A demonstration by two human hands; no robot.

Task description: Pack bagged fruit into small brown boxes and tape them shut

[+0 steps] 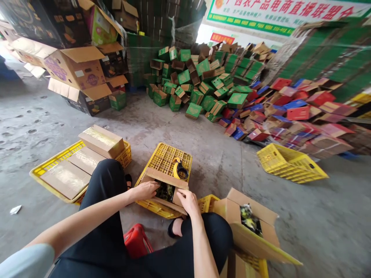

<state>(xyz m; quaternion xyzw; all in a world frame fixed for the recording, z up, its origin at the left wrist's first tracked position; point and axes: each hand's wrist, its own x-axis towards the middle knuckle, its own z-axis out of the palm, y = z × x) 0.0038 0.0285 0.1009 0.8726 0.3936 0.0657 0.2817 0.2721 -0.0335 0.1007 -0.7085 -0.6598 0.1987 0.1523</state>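
Observation:
In front of me an opened cardboard box (162, 175) rests on an upturned yellow plastic crate (162, 156). Dark, glossy wrapped contents with yellow-green spots (165, 191) show inside it; their kind cannot be made out. My left hand (147, 190) is closed on the box's left flap, fingertips at the opening. On the opposite side my right hand (189, 200) has its fingers closed on the right flap, which tilts inward. Behind the box, a yellow tape dispenser (176, 168) with a dark roll lies on the crate.
Taped cartons (101, 141) fill a yellow crate at left. At right stands another open carton (236, 210) with similar contents. A red stool (136, 241) shows between my legs. Farther off are a yellow crate (290, 164), heaped green boxes (194, 110) and red-blue boxes (298, 113).

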